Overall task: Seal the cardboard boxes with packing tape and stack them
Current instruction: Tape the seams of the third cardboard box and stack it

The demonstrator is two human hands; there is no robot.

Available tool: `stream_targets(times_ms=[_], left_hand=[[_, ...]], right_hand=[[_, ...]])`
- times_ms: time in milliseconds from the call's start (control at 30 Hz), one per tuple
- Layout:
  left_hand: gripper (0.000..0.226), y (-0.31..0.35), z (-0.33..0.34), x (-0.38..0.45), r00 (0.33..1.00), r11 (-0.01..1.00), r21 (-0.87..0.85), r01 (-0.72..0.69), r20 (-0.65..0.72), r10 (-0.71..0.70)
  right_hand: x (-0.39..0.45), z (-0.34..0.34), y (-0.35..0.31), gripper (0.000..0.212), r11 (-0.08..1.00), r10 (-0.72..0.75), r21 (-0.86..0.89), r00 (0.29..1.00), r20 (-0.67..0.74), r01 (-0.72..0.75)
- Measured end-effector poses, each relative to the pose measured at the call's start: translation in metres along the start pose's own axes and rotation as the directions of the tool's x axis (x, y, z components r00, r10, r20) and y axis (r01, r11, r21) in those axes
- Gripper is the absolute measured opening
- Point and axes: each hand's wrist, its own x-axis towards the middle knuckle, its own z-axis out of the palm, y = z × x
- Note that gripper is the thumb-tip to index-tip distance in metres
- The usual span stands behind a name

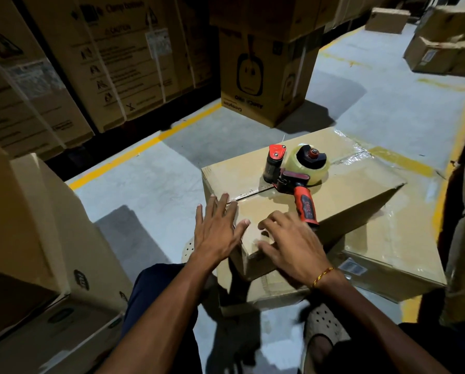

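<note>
A brown cardboard box (347, 184) lies on top of a larger taped box (388, 255) on the floor. A red and black tape dispenser (296, 174) with a clear tape roll rests on the upper box's top, its handle pointing toward me. My left hand (217, 228) lies flat with spread fingers on the box's near left corner, over the taped centre seam. My right hand (288, 244) rests on the near edge just below the dispenser handle, fingers loosely bent, holding nothing.
Tall stacks of printed cartons (90, 63) line the left and back. One carton (263, 76) stands on the floor ahead, more boxes (442, 47) at the far right. Yellow floor lines (145, 147) mark the aisle. My knees and sandalled foot (323, 325) are below the boxes.
</note>
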Motion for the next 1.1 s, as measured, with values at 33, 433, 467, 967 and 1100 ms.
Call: stream_targets(times_ms=[33, 433, 467, 967, 1100], left_hand=[[0.064, -0.001, 0.000, 0.005, 1.000, 1.000, 0.017, -0.019, 0.017, 0.019], [0.055, 0.020, 0.004, 0.063, 0.977, 0.976, 0.056, -0.209, 0.066, 0.205], [0.054, 0.024, 0.005, 0.069, 0.974, 0.975, 0.043, -0.219, 0.076, 0.215], [0.059, 0.033, 0.017, 0.072, 0.978, 0.980, 0.020, -0.199, 0.070, 0.197], [0.059, 0.042, 0.014, 0.073, 0.975, 0.978, 0.021, -0.206, 0.093, 0.203]], right_hand=[[0.002, -0.006, 0.005, 0.034, 0.999, 0.039, -0.008, 0.998, -0.049, -0.040], [0.059, -0.009, 0.073, 0.040, 0.273, 0.678, 0.747, 0.672, 0.298, -0.606], [0.062, -0.007, 0.075, 0.034, 0.126, 0.647, 0.799, 0.659, 0.383, -0.588], [0.035, -0.003, 0.122, 0.018, 0.147, 0.658, 0.899, 0.719, 0.222, -0.413], [0.031, -0.011, 0.143, 0.023, 0.219, 0.679, 0.896, 0.720, 0.144, -0.387]])
